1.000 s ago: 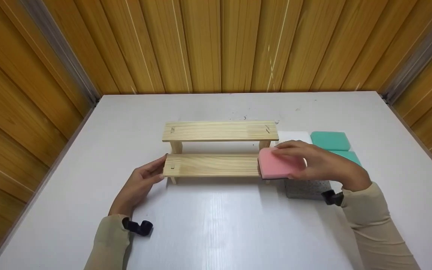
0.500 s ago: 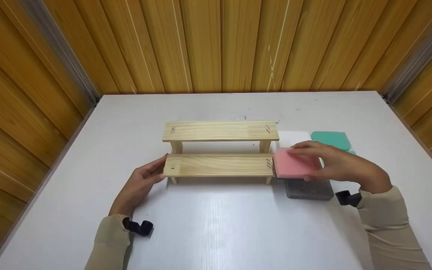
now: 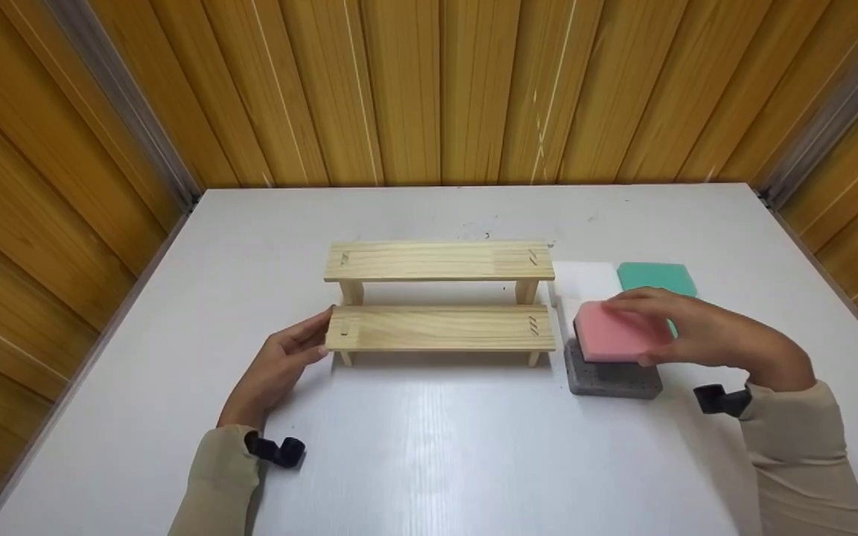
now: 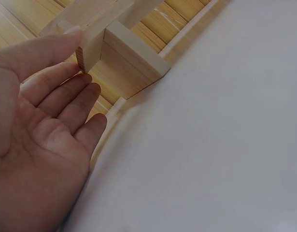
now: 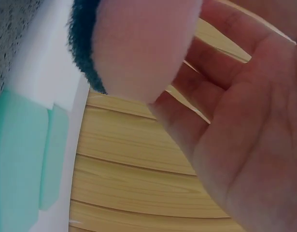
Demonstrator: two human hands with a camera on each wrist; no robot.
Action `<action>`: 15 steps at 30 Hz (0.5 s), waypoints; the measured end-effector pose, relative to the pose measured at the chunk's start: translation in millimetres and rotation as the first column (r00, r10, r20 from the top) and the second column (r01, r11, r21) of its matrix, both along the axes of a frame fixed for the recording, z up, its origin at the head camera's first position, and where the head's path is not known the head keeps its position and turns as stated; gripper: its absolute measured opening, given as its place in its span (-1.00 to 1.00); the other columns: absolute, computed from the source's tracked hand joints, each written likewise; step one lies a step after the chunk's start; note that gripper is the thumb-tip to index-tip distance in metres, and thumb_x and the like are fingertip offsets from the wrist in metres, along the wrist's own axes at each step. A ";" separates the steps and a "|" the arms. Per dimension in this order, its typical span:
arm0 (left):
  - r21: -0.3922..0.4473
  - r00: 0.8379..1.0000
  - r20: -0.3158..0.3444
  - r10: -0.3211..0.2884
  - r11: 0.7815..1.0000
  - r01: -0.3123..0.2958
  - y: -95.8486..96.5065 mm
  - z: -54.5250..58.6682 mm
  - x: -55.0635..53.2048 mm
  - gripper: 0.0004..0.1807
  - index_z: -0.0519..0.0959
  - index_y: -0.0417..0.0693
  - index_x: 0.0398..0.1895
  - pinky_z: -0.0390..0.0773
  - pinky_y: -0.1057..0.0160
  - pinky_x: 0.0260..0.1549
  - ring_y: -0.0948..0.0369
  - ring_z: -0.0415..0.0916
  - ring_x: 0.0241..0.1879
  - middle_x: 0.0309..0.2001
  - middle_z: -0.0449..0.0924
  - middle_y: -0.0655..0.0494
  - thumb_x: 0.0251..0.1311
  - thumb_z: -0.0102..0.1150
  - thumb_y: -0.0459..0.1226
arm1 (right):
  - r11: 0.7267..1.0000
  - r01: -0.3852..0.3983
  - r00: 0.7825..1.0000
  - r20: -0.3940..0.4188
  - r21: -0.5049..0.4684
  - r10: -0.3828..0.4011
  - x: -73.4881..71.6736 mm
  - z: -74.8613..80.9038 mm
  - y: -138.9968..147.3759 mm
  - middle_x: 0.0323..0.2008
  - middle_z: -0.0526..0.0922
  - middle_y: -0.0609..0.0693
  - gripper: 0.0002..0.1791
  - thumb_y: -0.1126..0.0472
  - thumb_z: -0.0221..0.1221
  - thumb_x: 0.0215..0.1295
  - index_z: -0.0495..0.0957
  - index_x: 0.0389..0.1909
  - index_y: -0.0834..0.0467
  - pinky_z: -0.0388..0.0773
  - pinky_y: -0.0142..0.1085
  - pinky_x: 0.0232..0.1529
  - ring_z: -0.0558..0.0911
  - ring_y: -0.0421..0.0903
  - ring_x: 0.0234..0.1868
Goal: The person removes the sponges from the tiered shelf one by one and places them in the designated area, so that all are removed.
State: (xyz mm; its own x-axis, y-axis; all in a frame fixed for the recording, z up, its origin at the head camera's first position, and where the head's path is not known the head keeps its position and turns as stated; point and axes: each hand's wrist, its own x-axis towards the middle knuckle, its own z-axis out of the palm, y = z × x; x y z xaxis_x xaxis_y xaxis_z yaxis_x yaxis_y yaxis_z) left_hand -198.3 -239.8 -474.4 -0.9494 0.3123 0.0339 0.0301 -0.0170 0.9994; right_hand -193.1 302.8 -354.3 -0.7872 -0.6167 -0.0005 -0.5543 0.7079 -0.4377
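Observation:
A two-tier shelf [image 3: 436, 327] of pale wood stands mid-table. My left hand [image 3: 280, 365] holds the left end of its lower board, thumb at the front corner and index finger at the back corner. In the left wrist view, the thumb [image 4: 66, 43] lies against the board's end and the other fingers are loosely bent below. My right hand [image 3: 704, 339] grips a pink sponge [image 3: 619, 331] by its right side. The right wrist view shows a dark blue-green scouring layer on the sponge. It overlaps a grey porous block [image 3: 615, 381] in the head view.
Behind the right hand lie a green block [image 3: 656, 278], with another green one mostly hidden, and a white block [image 3: 584, 277] beside the shelf's upper tier. Wood-panelled walls [image 3: 436, 89] enclose the white table [image 3: 414, 461].
My right hand has carried the pink sponge rightward from over the lower board's right end to above the grey block. My left hand stays at the shelf's left end.

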 end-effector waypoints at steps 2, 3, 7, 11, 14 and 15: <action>-0.013 1.000 0.002 0.005 1.000 -0.005 0.2 0.2 0.0 -0.28 0.22 -0.14 0.43 0.25 0.46 0.29 0.16 0.06 0.47 0.48 0.13 0.06 0.20 0.25 -0.30 | 1.000 0.012 1.000 -0.001 0.014 -0.012 0.8 -0.6 3.0 0.27 0.43 0.07 -0.23 0.18 0.41 0.03 0.38 0.32 0.08 0.35 -0.43 0.22 0.37 0.03 0.25; -0.020 1.000 0.001 0.006 1.000 -0.006 0.2 0.1 -0.2 -0.27 0.22 -0.13 0.43 0.25 0.46 0.29 0.16 0.06 0.47 0.48 0.13 0.06 0.20 0.25 -0.29 | 1.000 0.017 1.000 -0.003 0.018 -0.017 1.3 -0.9 4.7 0.28 0.43 0.06 -0.23 0.18 0.41 0.02 0.38 0.32 0.06 0.36 -0.42 0.22 0.37 -0.01 0.26; -0.039 1.000 0.007 0.015 0.999 -0.014 0.4 -0.4 -1.0 -0.27 0.22 -0.10 0.43 0.24 0.47 0.28 0.17 0.06 0.47 0.48 0.14 0.08 0.19 0.27 -0.27 | 1.000 0.002 0.999 -0.032 -0.001 -0.002 2.2 -3.8 13.2 0.26 0.44 0.06 -0.22 0.24 0.42 -0.01 0.39 0.31 0.06 0.25 -0.59 0.19 0.28 -0.39 0.27; -0.041 1.000 0.014 0.017 0.999 -0.016 0.4 -0.1 -0.7 -0.26 0.23 -0.10 0.43 0.24 0.47 0.29 0.18 0.06 0.47 0.47 0.14 0.10 0.18 0.27 -0.27 | 1.000 -0.002 0.999 -0.041 -0.018 0.002 2.1 -6.7 22.1 0.24 0.45 0.08 -0.21 0.27 0.43 -0.04 0.40 0.30 0.08 0.13 -0.75 0.11 0.12 -0.70 0.18; -0.011 1.000 0.025 0.014 1.000 -0.014 0.2 0.2 0.2 -0.26 0.22 -0.12 0.43 0.26 0.46 0.28 0.17 0.06 0.47 0.48 0.14 0.09 0.18 0.27 -0.29 | 1.000 0.014 1.000 -0.028 -0.008 -0.014 2.4 -7.6 28.3 0.25 0.45 0.09 -0.21 0.27 0.43 -0.06 0.41 0.30 0.09 0.15 -0.74 0.10 0.10 -0.72 0.17; 0.001 1.000 0.027 0.012 1.000 -0.012 0.2 0.2 0.4 -0.26 0.22 -0.14 0.43 0.26 0.45 0.29 0.16 0.06 0.47 0.48 0.13 0.08 0.19 0.26 -0.30 | 1.000 0.018 1.000 -0.025 -0.003 -0.018 2.6 -7.8 30.2 0.24 0.45 0.09 -0.21 0.27 0.43 -0.06 0.41 0.29 0.09 0.17 -0.73 0.10 0.11 -0.72 0.17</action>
